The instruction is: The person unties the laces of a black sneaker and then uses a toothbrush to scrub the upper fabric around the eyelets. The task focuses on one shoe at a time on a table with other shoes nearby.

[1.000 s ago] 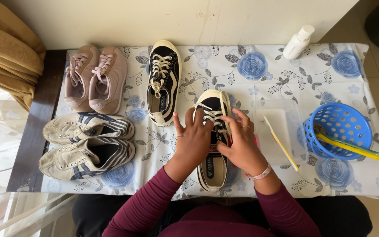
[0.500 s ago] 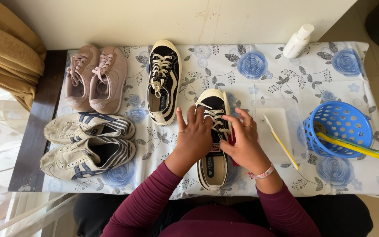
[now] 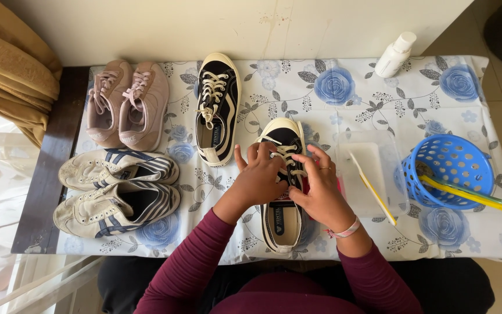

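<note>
A flowered tablecloth (image 3: 379, 87) holds several shoes. At its near middle lies a black sneaker (image 3: 284, 224) with cream laces (image 3: 286, 152). The left hand (image 3: 260, 180) and right hand (image 3: 321, 195) rest on it, fingertips pinching the laces.

Four shoes (image 3: 124, 151) lie left of the handled sneaker (image 3: 283, 192), basket (image 3: 449, 172) right.

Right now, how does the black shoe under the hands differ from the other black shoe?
The shoe under the hands lies near the table's front edge, its laces held by both hands' fingers. The other black shoe lies farther back, untouched, with its laces loose. Both are black with cream soles and laces, toes pointing away.
</note>
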